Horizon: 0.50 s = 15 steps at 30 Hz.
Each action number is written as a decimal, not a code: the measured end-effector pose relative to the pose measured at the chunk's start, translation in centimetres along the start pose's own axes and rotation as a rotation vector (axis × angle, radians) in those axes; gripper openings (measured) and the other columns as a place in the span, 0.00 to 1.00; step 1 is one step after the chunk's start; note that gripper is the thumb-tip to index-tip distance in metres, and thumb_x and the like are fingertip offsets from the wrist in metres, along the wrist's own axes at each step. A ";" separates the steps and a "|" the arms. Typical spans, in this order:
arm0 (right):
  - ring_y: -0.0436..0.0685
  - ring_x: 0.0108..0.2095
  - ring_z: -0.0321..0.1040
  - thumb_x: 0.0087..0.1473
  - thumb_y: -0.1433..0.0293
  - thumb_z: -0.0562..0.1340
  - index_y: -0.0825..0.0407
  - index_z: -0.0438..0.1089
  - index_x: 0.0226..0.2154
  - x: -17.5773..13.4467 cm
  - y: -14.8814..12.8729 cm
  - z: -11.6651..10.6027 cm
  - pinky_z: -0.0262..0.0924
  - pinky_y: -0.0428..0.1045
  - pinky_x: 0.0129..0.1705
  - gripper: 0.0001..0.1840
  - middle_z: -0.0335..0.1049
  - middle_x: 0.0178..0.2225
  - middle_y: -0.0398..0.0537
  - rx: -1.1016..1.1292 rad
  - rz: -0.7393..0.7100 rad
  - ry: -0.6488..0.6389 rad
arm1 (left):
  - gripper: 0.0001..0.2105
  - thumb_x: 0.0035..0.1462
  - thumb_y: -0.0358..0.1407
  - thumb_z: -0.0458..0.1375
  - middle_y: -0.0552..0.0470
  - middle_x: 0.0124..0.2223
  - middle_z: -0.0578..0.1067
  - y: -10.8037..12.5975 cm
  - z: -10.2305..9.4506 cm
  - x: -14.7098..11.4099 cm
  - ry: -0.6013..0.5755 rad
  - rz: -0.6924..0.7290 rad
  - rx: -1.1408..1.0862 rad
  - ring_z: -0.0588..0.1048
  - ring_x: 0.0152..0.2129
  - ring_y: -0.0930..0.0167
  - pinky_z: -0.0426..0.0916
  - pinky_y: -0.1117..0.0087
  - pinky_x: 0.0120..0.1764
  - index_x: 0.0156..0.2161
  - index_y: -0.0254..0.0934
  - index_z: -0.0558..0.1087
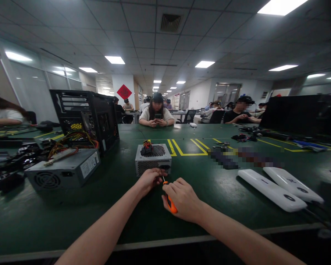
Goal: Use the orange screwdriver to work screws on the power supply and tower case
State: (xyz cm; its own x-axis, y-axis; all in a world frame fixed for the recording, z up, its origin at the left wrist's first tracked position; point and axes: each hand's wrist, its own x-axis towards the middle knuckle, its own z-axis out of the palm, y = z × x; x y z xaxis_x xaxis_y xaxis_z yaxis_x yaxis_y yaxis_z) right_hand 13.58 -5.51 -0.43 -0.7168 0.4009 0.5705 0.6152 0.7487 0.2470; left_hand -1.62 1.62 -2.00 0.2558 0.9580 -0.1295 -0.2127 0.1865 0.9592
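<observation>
A grey computer power supply [153, 158] with a perforated casing stands on the green table in front of me, a dark cable bundle [146, 148] on top of it. My right hand [183, 198] is wrapped round the orange and black handle of a screwdriver [170, 204]. Its thin shaft points up and away, toward the near right side of the power supply. At that near side my left hand [151, 179] has its fingers drawn together close to the screwdriver's tip. Whatever those fingers hold, if anything, is too small to make out.
To the left are a larger power supply [63, 169] with coloured wires, an open black computer case [85, 117] and dark parts. Two white devices [270, 189] lie at right, near blurred items and cables. A person [156, 112] sits opposite; others sit further back.
</observation>
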 end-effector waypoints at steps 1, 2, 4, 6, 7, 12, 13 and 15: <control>0.51 0.28 0.55 0.48 0.70 0.51 0.54 0.61 0.31 0.0 0.0 -0.1 0.47 0.49 0.33 0.07 0.61 0.27 0.46 -0.003 -0.017 -0.008 | 0.11 0.45 0.24 0.51 0.42 0.37 0.73 0.0 0.0 0.0 -0.002 0.002 0.000 0.64 0.15 0.83 0.57 0.82 0.17 0.36 0.28 0.69; 0.52 0.29 0.55 0.46 0.71 0.52 0.54 0.61 0.30 -0.1 0.1 -0.2 0.47 0.49 0.33 0.06 0.61 0.27 0.46 -0.012 -0.036 -0.021 | 0.11 0.45 0.24 0.51 0.42 0.37 0.73 0.0 0.0 0.0 -0.005 0.004 -0.001 0.64 0.16 0.83 0.57 0.82 0.17 0.36 0.28 0.69; 0.53 0.30 0.54 0.44 0.71 0.53 0.52 0.61 0.28 -0.1 0.1 -0.5 0.47 0.50 0.34 0.05 0.60 0.29 0.47 -0.032 -0.065 -0.043 | 0.11 0.46 0.24 0.50 0.42 0.37 0.73 0.0 0.0 -0.1 -0.009 0.006 -0.001 0.65 0.16 0.82 0.57 0.81 0.18 0.37 0.28 0.69; 0.53 0.31 0.54 0.45 0.70 0.53 0.52 0.61 0.27 -0.1 0.1 -0.6 0.47 0.50 0.34 0.04 0.60 0.29 0.47 -0.039 -0.061 -0.036 | 0.11 0.45 0.23 0.50 0.42 0.36 0.73 0.0 0.0 -0.2 -0.006 0.001 0.003 0.65 0.16 0.82 0.57 0.81 0.18 0.36 0.28 0.69; 0.53 0.31 0.54 0.46 0.69 0.53 0.52 0.61 0.27 0.0 0.1 -0.6 0.47 0.50 0.34 0.05 0.60 0.29 0.47 -0.038 -0.049 -0.022 | 0.11 0.45 0.23 0.50 0.42 0.36 0.73 -0.1 0.0 -0.2 -0.006 -0.005 0.005 0.65 0.16 0.82 0.57 0.81 0.18 0.36 0.28 0.69; 0.51 0.27 0.54 0.49 0.69 0.51 0.54 0.62 0.31 0.0 0.0 -0.2 0.47 0.49 0.33 0.08 0.60 0.26 0.45 -0.021 0.001 0.028 | 0.12 0.44 0.22 0.50 0.41 0.36 0.73 -0.1 -0.2 0.0 -0.031 -0.034 -0.013 0.65 0.17 0.81 0.58 0.80 0.18 0.36 0.26 0.70; 0.51 0.27 0.54 0.48 0.70 0.51 0.54 0.62 0.31 0.0 0.0 -0.1 0.47 0.49 0.33 0.07 0.60 0.26 0.45 -0.020 -0.015 0.018 | 0.12 0.44 0.22 0.50 0.41 0.36 0.73 -0.1 -0.2 0.0 -0.034 -0.032 -0.020 0.65 0.17 0.81 0.58 0.80 0.19 0.36 0.27 0.70; 0.52 0.28 0.54 0.46 0.71 0.52 0.54 0.62 0.29 0.0 0.0 -0.3 0.47 0.49 0.33 0.05 0.60 0.27 0.45 -0.031 -0.060 -0.020 | 0.11 0.44 0.22 0.50 0.41 0.37 0.73 -0.1 -0.2 -0.1 -0.032 -0.019 -0.024 0.65 0.17 0.81 0.58 0.80 0.19 0.35 0.27 0.70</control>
State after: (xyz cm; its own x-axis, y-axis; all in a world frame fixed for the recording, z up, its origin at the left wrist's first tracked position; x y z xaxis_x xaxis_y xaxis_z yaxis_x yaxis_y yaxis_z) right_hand 13.69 -5.64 -0.24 -0.7592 0.3660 0.5382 0.5801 0.7555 0.3045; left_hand -1.78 1.57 -2.11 0.2895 0.9470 -0.1390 -0.2305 0.2099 0.9502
